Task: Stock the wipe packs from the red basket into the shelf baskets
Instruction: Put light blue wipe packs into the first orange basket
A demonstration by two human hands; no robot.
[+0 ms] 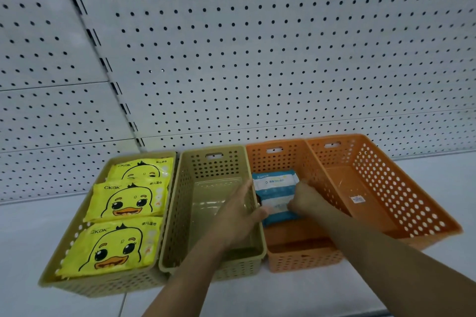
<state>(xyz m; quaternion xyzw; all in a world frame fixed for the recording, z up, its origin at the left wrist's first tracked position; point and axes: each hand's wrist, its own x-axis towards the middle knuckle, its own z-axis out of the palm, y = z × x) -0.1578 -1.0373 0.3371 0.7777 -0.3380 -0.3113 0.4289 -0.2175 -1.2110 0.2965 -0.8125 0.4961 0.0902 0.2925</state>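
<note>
white shelf (pixel 23 234): left hand (pixel 238 213) and right hand (pixel 307 199) curl fingers (pixel 293 204) round wipe pack (pixel 275 188) in orange basket (pixel 301 258)

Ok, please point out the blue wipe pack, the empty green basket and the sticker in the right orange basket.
blue wipe pack (pixel 274 189): head view, upper printed face.
empty green basket (pixel 213 150): head view, far rim.
sticker (pixel 357 199): head view, its centre.

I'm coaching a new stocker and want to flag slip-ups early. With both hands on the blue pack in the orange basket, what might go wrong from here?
1. The left hand reaches over the empty green basket to the blue wipe pack; its wrist might catch that rim and shift the basket.
2. The right hand grips the pack inside the orange basket, near its wall, so fingers could snag.
3. The pack may settle crooked, unlike the overlapped yellow duck packs.
</note>
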